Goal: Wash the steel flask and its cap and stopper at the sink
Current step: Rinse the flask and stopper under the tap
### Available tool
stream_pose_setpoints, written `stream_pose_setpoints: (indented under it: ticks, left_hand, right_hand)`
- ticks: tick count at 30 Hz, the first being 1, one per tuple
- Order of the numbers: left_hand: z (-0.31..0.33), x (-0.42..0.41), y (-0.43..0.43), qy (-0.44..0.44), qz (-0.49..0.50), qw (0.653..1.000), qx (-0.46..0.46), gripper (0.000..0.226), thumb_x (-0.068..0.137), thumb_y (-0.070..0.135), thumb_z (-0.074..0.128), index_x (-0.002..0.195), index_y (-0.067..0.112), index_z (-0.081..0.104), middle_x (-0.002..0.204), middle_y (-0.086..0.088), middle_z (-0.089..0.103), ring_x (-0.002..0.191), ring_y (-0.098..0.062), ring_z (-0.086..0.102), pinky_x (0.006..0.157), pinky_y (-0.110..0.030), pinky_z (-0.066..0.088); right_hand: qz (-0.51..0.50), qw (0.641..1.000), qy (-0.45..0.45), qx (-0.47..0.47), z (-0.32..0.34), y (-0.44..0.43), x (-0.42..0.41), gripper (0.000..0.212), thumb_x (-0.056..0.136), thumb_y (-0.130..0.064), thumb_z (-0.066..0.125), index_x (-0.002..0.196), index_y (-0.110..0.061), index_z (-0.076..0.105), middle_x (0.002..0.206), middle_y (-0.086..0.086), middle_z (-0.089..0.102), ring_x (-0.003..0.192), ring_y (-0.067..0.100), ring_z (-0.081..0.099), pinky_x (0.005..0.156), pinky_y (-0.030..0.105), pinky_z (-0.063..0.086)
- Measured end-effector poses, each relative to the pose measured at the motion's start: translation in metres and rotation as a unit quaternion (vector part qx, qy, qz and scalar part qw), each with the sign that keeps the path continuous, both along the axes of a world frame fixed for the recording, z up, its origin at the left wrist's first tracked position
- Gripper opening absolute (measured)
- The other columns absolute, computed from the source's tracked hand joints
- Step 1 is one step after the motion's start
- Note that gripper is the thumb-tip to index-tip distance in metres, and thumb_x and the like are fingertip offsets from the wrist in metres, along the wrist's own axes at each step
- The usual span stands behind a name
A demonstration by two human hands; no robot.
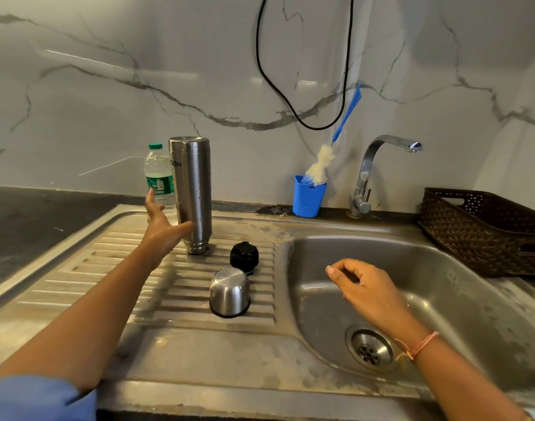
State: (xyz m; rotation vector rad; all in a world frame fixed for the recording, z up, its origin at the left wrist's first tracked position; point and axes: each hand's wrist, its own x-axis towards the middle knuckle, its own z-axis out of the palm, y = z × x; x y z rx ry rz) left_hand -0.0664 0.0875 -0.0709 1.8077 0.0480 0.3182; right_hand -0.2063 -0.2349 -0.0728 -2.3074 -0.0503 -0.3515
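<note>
The steel flask (192,189) is standing upside down, mouth down, on the ribbed drainboard (78,268) left of the sink (442,268). There are water drops on its side. The left hand (163,229) is right at its lower part, released – fingers spread out straight, only the thumb lying against the steel, nothing wrapped around it.

Just in front of the flask, toward the basin, sits the black stopper (244,256). A bit nearer to the camera is the steel cap (229,291), also rim down on the ridges. All three are apart from each other.

The right hand (366,287) hangs over the basin with its fingers loosely curled, grasping nothing. It has a pink thread bracelet (421,344) on the wrist, and the drain (370,347) is below it.

Behind the flask there's a plastic water bottle (157,174) with a green top. Further right, against the marble wall, a blue cup (308,196) holds a bottle brush (321,165) with a blue handle. Next to it is the tap (381,165) – its spout is turned right and no water is running. A brown woven basket (485,232) is at the far right, a black cable (290,95) loops down the wall, and there's dark tabletop (32,223) off to the left.
</note>
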Motion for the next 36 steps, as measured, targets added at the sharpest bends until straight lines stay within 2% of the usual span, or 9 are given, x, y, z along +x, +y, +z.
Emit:
stream_pose_setpoints:
  ticks: [6,10,14,17,24,27,30,33,36]
  left_hand:
    - [-0.002,-0.028,0.007,0.049,0.197,0.961,0.189,0.059,0.082,0.007,0.062,0.131,0.013,0.028,0.136,-0.020,0.030,0.124,-0.039,0.036,0.102,-0.047,0.035]
    - [-0.005,-0.046,0.005,0.090,0.145,0.925,0.339,0.048,0.084,0.025,0.064,0.127,0.017,0.046,0.132,-0.017,0.040,0.122,-0.037,0.040,0.099,-0.045,0.036]
    - [-0.001,-0.063,-0.014,0.057,0.034,0.953,0.297,0.022,0.088,0.033,0.063,0.105,0.020,0.059,0.106,-0.004,0.063,0.095,-0.022,0.057,0.076,-0.033,0.042]
    - [0.007,-0.063,-0.034,0.042,-0.036,0.970,0.236,0.019,0.087,0.036,0.065,0.098,0.020,0.062,0.093,0.000,0.064,0.086,-0.017,0.059,0.068,-0.028,0.042]
    - [0.026,-0.037,-0.070,0.204,-0.178,0.945,0.182,0.046,0.083,0.036,0.071,0.123,0.027,0.050,0.120,-0.005,0.054,0.104,-0.022,0.055,0.069,-0.027,0.044]
    - [0.026,-0.029,-0.079,0.231,-0.191,0.930,0.212,0.042,0.077,0.030,0.078,0.112,0.022,0.056,0.120,-0.008,0.059,0.104,-0.024,0.059,0.076,-0.030,0.049]
    - [0.022,-0.022,-0.084,0.185,-0.163,0.946,0.209,0.031,0.071,0.025,0.083,0.092,0.019,0.060,0.109,-0.011,0.063,0.099,-0.023,0.062,0.082,-0.033,0.054]
    - [0.026,-0.023,-0.091,0.111,-0.125,0.959,0.228,0.040,0.070,0.033,0.082,0.102,0.021,0.060,0.106,-0.005,0.063,0.094,-0.018,0.060,0.072,-0.027,0.052]
    - [0.033,-0.035,-0.110,0.030,-0.129,0.960,0.247,0.049,0.073,0.033,0.080,0.115,0.025,0.057,0.107,0.003,0.061,0.097,-0.015,0.058,0.073,-0.022,0.044]
  right_hand:
    - [0.007,0.999,0.016,-0.033,-0.002,-0.001,-0.001,0.020,0.093,-0.034,0.055,0.089,-0.019,0.067,0.083,-0.001,0.066,0.079,0.014,0.061,0.072,0.031,0.048]
    - [0.018,0.999,0.017,-0.031,0.000,-0.001,-0.001,0.019,0.094,-0.034,0.054,0.090,-0.021,0.066,0.082,-0.004,0.064,0.076,0.009,0.058,0.066,0.022,0.044]
    - [0.021,1.000,0.020,-0.002,0.000,0.002,-0.002,0.019,0.094,-0.034,0.055,0.088,-0.020,0.066,0.074,-0.005,0.061,0.068,0.008,0.055,0.063,0.022,0.043]
    - [0.025,0.999,0.024,0.010,0.000,0.004,-0.005,0.020,0.094,-0.034,0.055,0.090,-0.018,0.067,0.072,-0.005,0.061,0.067,0.009,0.055,0.067,0.027,0.046]
    - [0.021,0.999,0.042,0.024,-0.003,0.005,-0.006,0.022,0.094,-0.034,0.055,0.089,-0.016,0.067,0.075,-0.003,0.061,0.073,0.013,0.057,0.077,0.039,0.052]
    - [0.019,0.998,0.050,0.030,-0.004,0.004,-0.004,0.023,0.094,-0.034,0.054,0.087,-0.016,0.066,0.076,-0.002,0.061,0.077,0.016,0.059,0.080,0.041,0.054]
    - [0.018,0.997,0.060,0.041,-0.003,0.005,0.000,0.021,0.094,-0.034,0.053,0.086,-0.017,0.064,0.079,0.000,0.062,0.081,0.017,0.060,0.081,0.041,0.054]
    - [0.003,0.994,0.067,0.082,-0.001,0.008,0.007,0.016,0.094,-0.034,0.053,0.096,-0.020,0.061,0.088,0.003,0.065,0.087,0.019,0.063,0.081,0.039,0.055]
    - [-0.004,0.964,0.137,0.228,0.007,0.016,0.016,0.028,0.096,-0.037,0.050,0.112,-0.015,0.055,0.097,0.009,0.065,0.087,0.019,0.064,0.081,0.040,0.057]
